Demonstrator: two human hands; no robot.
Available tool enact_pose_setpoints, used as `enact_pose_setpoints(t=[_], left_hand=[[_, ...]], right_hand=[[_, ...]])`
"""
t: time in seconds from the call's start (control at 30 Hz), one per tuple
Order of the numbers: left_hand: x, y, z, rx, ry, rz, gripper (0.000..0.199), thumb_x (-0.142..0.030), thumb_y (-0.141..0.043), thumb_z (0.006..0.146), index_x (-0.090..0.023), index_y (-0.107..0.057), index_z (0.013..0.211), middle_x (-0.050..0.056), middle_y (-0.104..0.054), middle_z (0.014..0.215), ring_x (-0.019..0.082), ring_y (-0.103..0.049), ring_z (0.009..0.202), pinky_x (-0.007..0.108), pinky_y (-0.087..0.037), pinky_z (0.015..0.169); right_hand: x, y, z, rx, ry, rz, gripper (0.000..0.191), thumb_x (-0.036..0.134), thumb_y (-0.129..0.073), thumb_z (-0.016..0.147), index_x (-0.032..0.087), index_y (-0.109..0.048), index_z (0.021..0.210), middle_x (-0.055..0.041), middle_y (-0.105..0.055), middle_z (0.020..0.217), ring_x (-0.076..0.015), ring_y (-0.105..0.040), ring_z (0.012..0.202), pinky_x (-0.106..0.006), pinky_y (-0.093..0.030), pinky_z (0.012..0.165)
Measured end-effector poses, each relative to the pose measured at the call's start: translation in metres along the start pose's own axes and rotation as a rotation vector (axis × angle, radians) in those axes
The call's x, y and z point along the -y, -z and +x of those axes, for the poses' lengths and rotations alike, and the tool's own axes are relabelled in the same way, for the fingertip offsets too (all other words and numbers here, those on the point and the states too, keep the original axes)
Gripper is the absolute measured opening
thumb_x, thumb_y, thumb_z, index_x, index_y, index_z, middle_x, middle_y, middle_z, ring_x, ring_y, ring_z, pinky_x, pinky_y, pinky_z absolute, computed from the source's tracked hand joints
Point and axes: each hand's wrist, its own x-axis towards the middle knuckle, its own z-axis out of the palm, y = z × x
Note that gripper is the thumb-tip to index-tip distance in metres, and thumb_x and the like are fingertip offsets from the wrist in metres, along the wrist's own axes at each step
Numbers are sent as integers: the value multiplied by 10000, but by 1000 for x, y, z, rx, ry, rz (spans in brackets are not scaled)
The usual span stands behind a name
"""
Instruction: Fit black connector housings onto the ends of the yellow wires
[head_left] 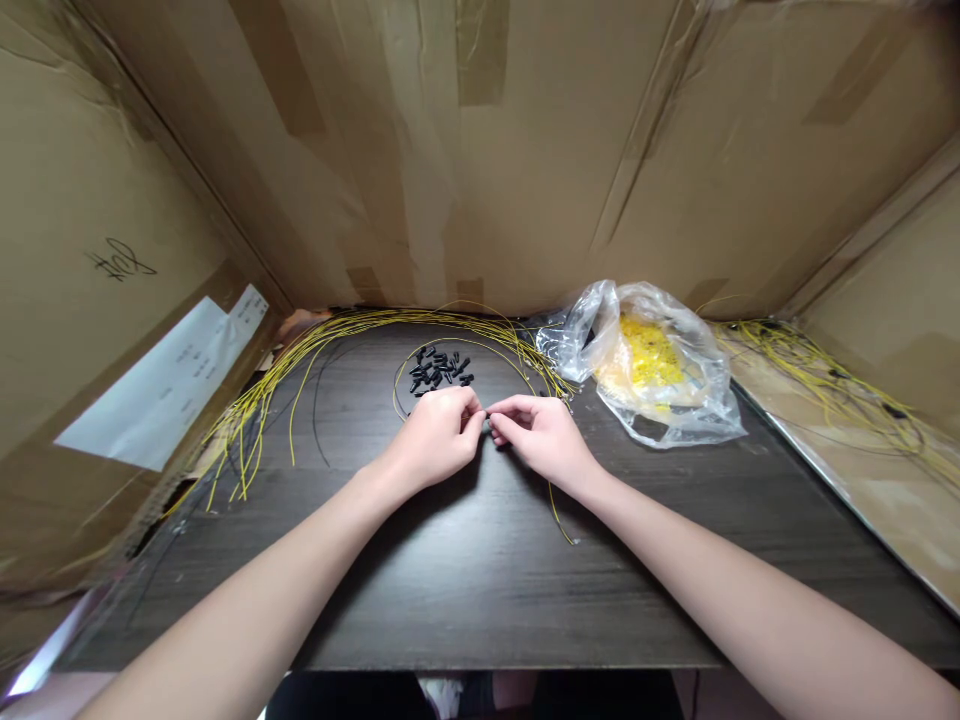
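Note:
My left hand (435,437) and my right hand (540,440) meet at the fingertips above the dark wood-grain table (480,590). Between them they pinch a small black connector (489,426), mostly hidden by my fingers. A thin yellow wire (561,516) runs out from under my right hand to the lower right. Just beyond my left hand lies a loose pile of several black connectors (436,368), inside a curve of yellow wire (396,390). I cannot tell exactly which fingers hold the wire.
A long bundle of yellow wires (352,325) arcs along the table's back edge. A clear plastic bag (645,365) of yellow pieces stands at the back right. More yellow wires (832,385) lie on a foil-faced sheet at right. Cardboard walls (480,150) rise behind and beside the table.

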Motion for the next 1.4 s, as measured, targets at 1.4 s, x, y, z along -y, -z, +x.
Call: enact_pose_setpoints(t=[1.4], left_hand=[[-1, 8, 1, -46, 27, -31, 158, -230, -570, 861, -161, -632, 732, 36, -682, 742, 147, -585, 632, 266, -413, 605]], right_hand=[[-3, 4, 3, -127, 75, -140, 164, 222, -621, 808, 156, -706, 933, -63, -727, 841, -176, -675, 729, -304, -547, 711]])
